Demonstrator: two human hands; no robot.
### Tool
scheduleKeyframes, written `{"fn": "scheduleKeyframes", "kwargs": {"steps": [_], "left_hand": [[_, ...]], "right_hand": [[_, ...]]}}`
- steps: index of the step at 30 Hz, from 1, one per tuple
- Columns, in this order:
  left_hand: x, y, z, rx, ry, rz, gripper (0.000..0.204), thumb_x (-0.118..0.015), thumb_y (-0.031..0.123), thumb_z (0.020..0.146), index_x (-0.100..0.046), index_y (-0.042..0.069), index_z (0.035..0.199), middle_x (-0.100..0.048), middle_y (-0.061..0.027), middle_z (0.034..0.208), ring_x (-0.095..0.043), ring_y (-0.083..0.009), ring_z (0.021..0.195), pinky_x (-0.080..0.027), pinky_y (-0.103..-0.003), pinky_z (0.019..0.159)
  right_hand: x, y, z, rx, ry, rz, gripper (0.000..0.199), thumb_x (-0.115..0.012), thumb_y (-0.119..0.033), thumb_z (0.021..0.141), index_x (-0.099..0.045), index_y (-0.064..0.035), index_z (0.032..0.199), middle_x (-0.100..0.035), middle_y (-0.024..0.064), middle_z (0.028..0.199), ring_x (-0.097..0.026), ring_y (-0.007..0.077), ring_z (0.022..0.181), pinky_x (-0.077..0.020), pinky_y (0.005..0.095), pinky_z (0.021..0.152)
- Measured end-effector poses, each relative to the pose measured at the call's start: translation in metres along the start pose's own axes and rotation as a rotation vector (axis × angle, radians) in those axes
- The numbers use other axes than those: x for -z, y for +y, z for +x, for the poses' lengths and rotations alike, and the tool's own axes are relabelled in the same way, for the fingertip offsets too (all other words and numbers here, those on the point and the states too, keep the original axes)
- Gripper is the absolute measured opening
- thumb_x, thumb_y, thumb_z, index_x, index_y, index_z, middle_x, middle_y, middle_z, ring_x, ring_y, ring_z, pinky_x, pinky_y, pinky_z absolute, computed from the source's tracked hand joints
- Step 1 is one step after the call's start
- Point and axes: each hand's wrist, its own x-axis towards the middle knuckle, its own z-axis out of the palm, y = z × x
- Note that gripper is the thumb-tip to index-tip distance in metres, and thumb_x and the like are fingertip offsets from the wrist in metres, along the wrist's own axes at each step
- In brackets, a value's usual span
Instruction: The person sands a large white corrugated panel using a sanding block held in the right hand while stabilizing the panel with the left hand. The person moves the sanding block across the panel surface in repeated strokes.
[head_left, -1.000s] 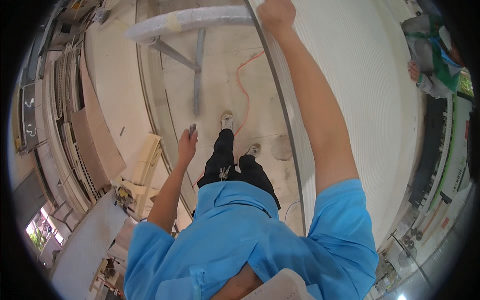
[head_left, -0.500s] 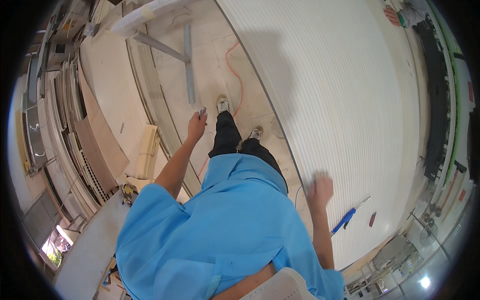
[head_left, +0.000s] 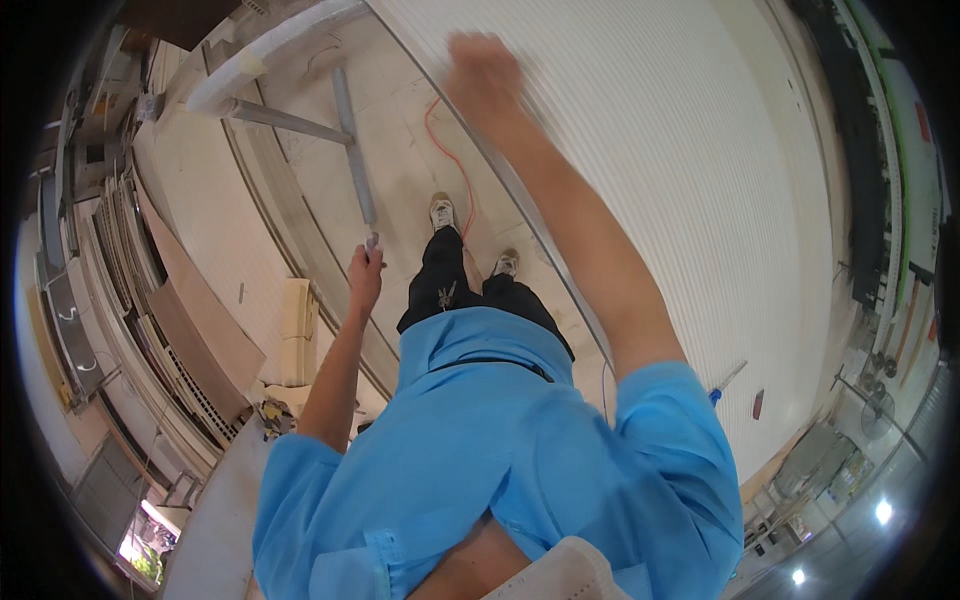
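Note:
A large white ribbed panel [head_left: 690, 200] fills the right side, its dark edge running beside my legs. My right hand [head_left: 487, 82] is over the panel's far left part, close to that edge; motion smears its fingers, so I cannot tell if it touches or holds anything. On my left, my left hand [head_left: 366, 276] is closed round a small shiny, pale purplish object [head_left: 373, 242], whose kind is unclear. Near my right sleeve lies a blue tool with a thin metal tip [head_left: 733, 375], its body mostly hidden. A small dark red object [head_left: 758, 404] rests beside it.
An orange hose [head_left: 452, 152] runs over the floor near my feet. Grey tubes [head_left: 352, 150] stand at the far left. Another pale panel [head_left: 195, 190] lies left, with cream-coloured blocks [head_left: 297, 325] on it. Stacked sheets [head_left: 130, 290] line the left side.
My right hand has swept forward and left along the panel edge from beside my hip. My left hand has shifted slightly left and down with its small object. The blue tool is now mostly covered.

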Motion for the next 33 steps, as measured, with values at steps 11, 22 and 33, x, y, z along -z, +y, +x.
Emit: {"fn": "scheduleKeyframes", "kwargs": {"steps": [11,22,33], "left_hand": [[-0.039,0.036,0.022,-0.088,-0.044,0.032,0.039,-0.060,0.036,0.101,-0.061,-0.003,0.103,-0.067,-0.0161,0.081,-0.071,-0.0253,0.077,-0.053,-0.039,0.072],[-0.071,0.016,-0.018,-0.018,-0.160,0.152,0.042,-0.061,0.039,0.100,-0.058,-0.003,0.093,-0.066,-0.0175,0.080,-0.072,-0.0276,0.075,-0.052,-0.041,0.070],[-0.010,-0.058,-0.022,0.199,0.093,0.091,0.042,-0.061,0.038,0.100,-0.057,-0.003,0.095,-0.068,-0.0216,0.082,-0.072,-0.0307,0.073,-0.054,-0.043,0.068]], "right_hand": [[0.172,0.041,-0.298,-0.012,-0.066,-0.062,0.010,-0.064,-0.009,0.084,-0.066,-0.0060,0.093,-0.065,0.0132,0.091,-0.063,0.0340,0.085,-0.0531,0.0453,0.077],[0.192,0.049,-0.347,-0.257,0.013,-0.033,0.009,-0.066,-0.006,0.091,-0.062,-0.0003,0.097,-0.064,0.0171,0.091,-0.060,0.0370,0.081,-0.0519,0.0484,0.077],[0.092,0.035,-0.166,-0.050,-0.062,-0.131,0.005,-0.064,-0.005,0.089,-0.061,-0.0039,0.094,-0.062,0.0172,0.088,-0.061,0.0372,0.083,-0.0496,0.0473,0.070]]}}
